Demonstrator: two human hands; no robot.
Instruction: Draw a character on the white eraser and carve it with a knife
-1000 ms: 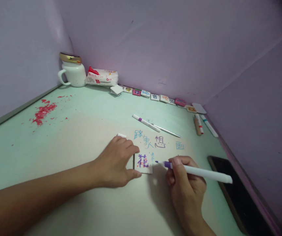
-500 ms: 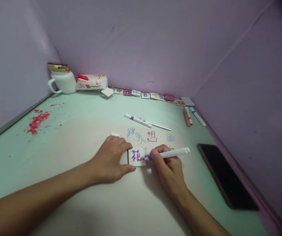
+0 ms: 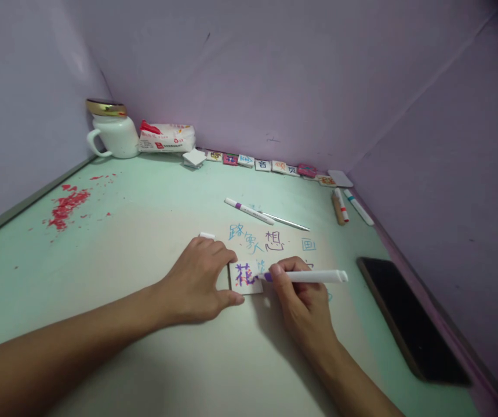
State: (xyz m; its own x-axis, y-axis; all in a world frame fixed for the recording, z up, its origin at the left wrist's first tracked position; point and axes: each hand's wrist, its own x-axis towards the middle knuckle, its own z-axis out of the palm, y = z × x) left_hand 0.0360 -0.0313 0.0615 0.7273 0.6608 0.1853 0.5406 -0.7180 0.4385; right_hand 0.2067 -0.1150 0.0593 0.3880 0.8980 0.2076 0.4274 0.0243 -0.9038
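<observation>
Since a second ago my right hand (image 3: 303,304) came in from the right, and its fingers grip the white purple-tipped marker (image 3: 307,276) with the tip now on the small white tile (image 3: 245,277). That tile lies flat mid-bench, bearing a purple character with orange flecks, and my left hand (image 3: 196,284) pins it, fingers curled along its left edge, thumb at the near edge. Pale green bench (image 3: 144,197) scribbled with blue characters, red stain (image 3: 66,204) far left, black phone (image 3: 405,315) right, lilac walls (image 3: 275,75) around.
</observation>
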